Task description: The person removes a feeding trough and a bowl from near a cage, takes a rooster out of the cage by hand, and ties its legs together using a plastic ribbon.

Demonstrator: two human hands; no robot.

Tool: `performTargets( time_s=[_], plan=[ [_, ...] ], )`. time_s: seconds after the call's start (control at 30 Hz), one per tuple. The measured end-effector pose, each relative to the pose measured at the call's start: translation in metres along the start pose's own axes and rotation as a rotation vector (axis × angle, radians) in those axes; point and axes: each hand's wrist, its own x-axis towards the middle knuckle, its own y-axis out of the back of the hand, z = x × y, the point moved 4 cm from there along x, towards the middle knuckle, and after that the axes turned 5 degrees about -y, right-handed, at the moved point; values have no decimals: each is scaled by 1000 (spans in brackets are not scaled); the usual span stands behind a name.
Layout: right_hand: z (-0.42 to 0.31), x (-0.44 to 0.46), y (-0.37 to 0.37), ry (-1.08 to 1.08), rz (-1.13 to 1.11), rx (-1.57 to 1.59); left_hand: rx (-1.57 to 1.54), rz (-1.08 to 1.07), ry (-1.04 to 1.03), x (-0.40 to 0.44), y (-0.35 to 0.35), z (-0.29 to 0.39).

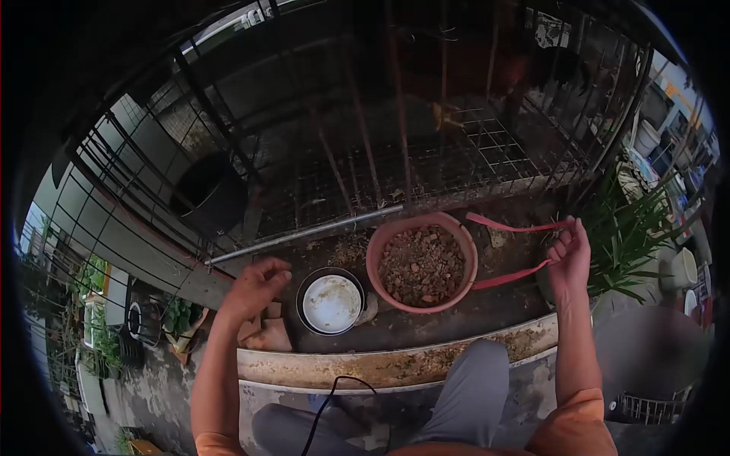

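Furthest left among the nearer things, I make out a black bucket (211, 199) behind the wire bars of the cage (365, 144). A pale metal rod (304, 235) slants along the cage's front edge. Just in front of it I see the left hand (257, 290), released, its fingers loosely bent in the air, with reddish-brown brick pieces (268, 337) near its wrist. To the right of those sits a dark-rimmed round dish (331, 304) with a white, soiled inside. Next comes the pink bowl (372, 266), just beside the dish and between my two hands; it is well filled with coarse brown crumbly matter (420, 264). From its right side two lengths of red strap (517, 228) run to the right hand (569, 252), whose curled fingers are grasping them. Beyond that hand, a long-leaved green plant (627, 228) spreads. Nearest me, a curved, stained ledge (304, 368) crosses in front of the bowl, by a grey-trousered knee (475, 380).
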Motion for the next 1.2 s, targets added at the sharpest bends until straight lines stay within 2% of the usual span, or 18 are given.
performTargets(
  time_s=[0.03, 0.13, 0.17, 0.3, 0.37, 0.43, 0.5, 0.53, 0.6, 0.63, 0.73, 0.77, 0.83, 0.97, 1.03, 1.1, 1.13, 1.2],
  plan=[
    [-21, 5, -8, 64, -34, -47, 48, 29, -14, 8, 7, 10],
    [-73, 10, -60, 282, 89, -168, -77, 108, -50, 28, 13, 21],
    [-89, 22, -67, 308, -137, -212, -109, 115, -48, 32, 13, 26],
    [-113, 71, -118, 298, -145, -507, -48, 93, -101, 47, 8, 35],
    [-109, 86, -143, 343, -45, -625, -21, 91, -116, 55, 6, 40],
    [-105, 114, -156, 406, -65, -626, -177, 78, -72, 63, 4, 36],
    [-105, 129, -175, 620, -27, -737, -213, 68, -63, 78, 5, 30],
    [-105, 135, -184, 616, -19, -738, -250, 68, -61, 88, 6, 28],
    [-111, 137, -206, 816, 44, -1012, -267, 81, -62, 109, 8, 27],
    [-111, 135, -215, 818, 54, -1014, -292, 102, -64, 122, 9, 26],
    [-114, 128, -238, 1065, 112, -1218, -289, 81, -96, 177, 7, 23],
    [-112, 130, -240, 1063, 129, -1222, -294, 79, -97, 197, 4, 25],
    [-104, 115, -263, 1275, -151, -863, -328, 64, -101, 242, -3, 25],
    [-93, 139, -275, 1137, 101, -981, -346, -38, -190, 304, -30, 50],
    [-90, 151, -277, 1164, 189, -934, -336, -73, -235, 330, -41, 57],
    [-96, 171, -265, 1599, 565, -1217, -321, -121, -289, 361, -64, 55],
    [-92, 134, -280, 1320, 296, -1078, -243, -63, -345, 376, -74, 55],
    [-95, 146, -274, 1401, 384, -1124, -233, -134, -374, 402, -93, 59]
  ],
)
